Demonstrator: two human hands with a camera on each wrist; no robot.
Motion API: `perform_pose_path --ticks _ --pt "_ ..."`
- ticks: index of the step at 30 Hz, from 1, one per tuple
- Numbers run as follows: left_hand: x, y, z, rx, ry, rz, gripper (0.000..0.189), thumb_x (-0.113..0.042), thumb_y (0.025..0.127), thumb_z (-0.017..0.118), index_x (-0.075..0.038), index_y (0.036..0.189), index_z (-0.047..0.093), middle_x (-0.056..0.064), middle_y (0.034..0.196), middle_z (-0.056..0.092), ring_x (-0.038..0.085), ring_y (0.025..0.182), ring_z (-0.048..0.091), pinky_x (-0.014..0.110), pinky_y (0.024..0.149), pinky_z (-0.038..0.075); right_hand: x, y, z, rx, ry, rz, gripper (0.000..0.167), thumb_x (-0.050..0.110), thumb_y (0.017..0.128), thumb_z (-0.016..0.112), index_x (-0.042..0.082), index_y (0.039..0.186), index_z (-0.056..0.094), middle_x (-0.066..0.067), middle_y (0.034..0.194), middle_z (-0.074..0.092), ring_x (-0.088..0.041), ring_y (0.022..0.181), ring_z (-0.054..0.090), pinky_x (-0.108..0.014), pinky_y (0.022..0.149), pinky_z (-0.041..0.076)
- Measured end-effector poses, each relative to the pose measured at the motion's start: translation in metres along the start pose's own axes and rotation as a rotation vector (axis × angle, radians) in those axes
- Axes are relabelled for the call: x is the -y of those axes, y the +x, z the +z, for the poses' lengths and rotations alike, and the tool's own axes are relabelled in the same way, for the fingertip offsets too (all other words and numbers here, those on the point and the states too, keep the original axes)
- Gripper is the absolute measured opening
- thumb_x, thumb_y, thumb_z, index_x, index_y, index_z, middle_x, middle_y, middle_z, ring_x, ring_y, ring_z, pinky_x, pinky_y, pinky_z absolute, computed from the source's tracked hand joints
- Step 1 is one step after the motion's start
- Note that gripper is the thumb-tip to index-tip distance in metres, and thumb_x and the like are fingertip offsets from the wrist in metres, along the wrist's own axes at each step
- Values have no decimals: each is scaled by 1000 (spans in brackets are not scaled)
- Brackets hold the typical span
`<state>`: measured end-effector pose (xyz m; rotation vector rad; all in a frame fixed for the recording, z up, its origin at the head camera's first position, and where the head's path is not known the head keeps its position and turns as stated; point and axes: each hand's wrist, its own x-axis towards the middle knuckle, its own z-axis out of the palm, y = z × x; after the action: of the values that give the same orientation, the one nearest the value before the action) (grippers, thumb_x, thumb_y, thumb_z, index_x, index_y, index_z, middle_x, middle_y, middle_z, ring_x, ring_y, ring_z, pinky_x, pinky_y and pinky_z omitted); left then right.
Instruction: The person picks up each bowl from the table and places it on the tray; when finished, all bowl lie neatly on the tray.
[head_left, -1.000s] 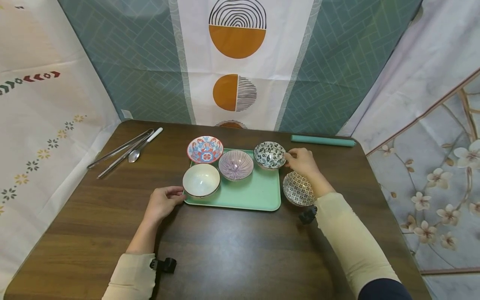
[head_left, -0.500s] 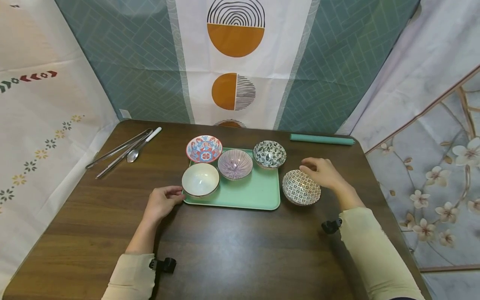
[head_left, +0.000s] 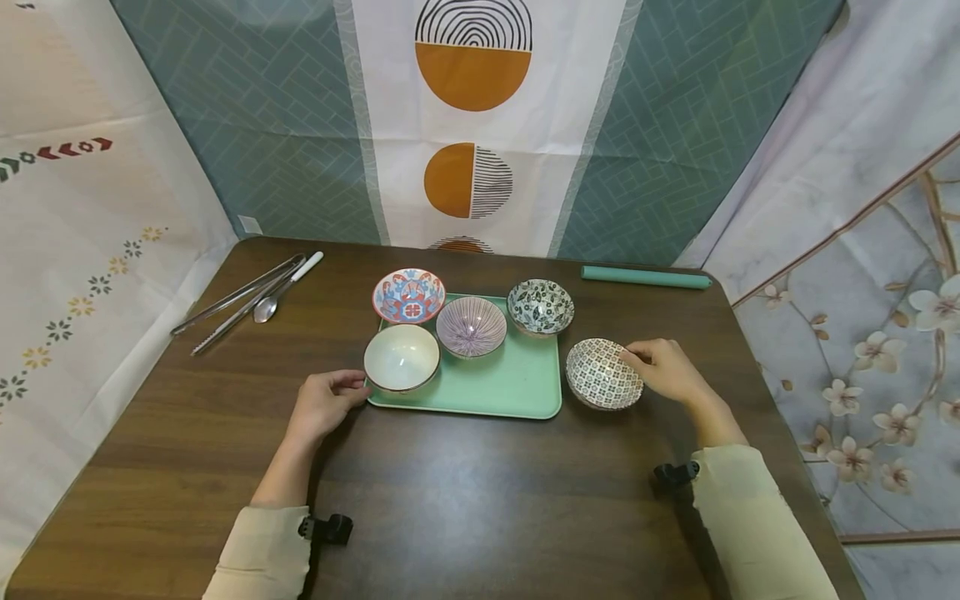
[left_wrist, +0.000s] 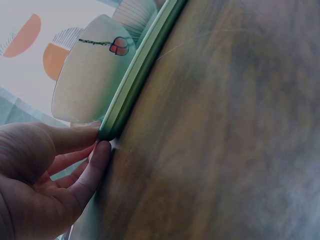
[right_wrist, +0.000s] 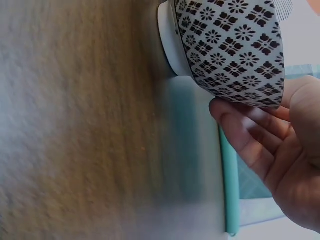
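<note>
At its near-left corner, the mint-green tray point(head_left: 510, 392) is pinched by my left hand point(head_left: 327, 406), thumb at the rim in the left wrist view. On that corner stands a cream bowl point(head_left: 402, 358) with a dark rim. A purple-striped bowl point(head_left: 472, 327) sits beside it, and a black-and-white floral bowl point(head_left: 540, 307) at the far-right corner. At the far left is a red-and-blue bowl point(head_left: 408, 296). Right of the tray, my right hand point(head_left: 666, 369) grips the rim of a brown-and-white patterned bowl point(right_wrist: 232, 50), thumb at the rim and fingers against its outside.
Metal tongs point(head_left: 240, 298) and a spoon point(head_left: 266, 308) with a white handle lie at the table's back left. A teal cylinder point(head_left: 647, 277) lies along the back-right edge. The wooden table point(head_left: 465, 508) extends in front of the tray.
My right hand has left the floral bowl, come toward me and right, and taken the rim of the patterned bowl. The left hand stays at the tray corner.
</note>
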<state>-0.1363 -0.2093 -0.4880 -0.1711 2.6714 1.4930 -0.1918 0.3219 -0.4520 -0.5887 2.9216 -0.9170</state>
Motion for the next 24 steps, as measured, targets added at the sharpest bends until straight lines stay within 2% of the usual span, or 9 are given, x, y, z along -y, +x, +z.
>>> perform_pose_path --ticks 3,10,16,19,24 --pt "0 0 0 -3 2 8 32 -11 91 76 8 116 71 17 100 73 9 81 65 20 65 50 -1 -2 3 -33 19 -13 24 9 102 60 5 80 69 7 57 39 -6 51 31 -27 51 30" --pt "1 -1 0 -12 8 15 31 -11 91 76 8 114 71 17 98 74 7 79 65 20 65 49 5 4 5 -52 78 -12 36 12 103 60 9 68 59 7 55 32 -4 49 25 -27 49 26" --pt "2 0 0 -7 10 8 31 -12 92 75 8 115 71 17 100 74 8 81 65 19 66 50 26 13 9 -77 95 -22 31 12 102 61 8 71 63 8 55 33 -6 49 27 -27 49 27" --pt "2 0 2 -3 11 11 31 -12 92 75 8 115 71 18 100 74 10 81 66 20 66 50 36 17 18 -60 127 -32 29 12 102 61 7 74 67 8 55 35 -6 50 29 -27 49 28" --pt "1 -1 3 -2 25 31 30 -10 92 75 9 114 71 18 99 74 12 81 67 20 65 50 49 22 35 -29 183 -27 34 11 101 61 7 68 62 8 54 38 -5 48 30 -26 48 28"
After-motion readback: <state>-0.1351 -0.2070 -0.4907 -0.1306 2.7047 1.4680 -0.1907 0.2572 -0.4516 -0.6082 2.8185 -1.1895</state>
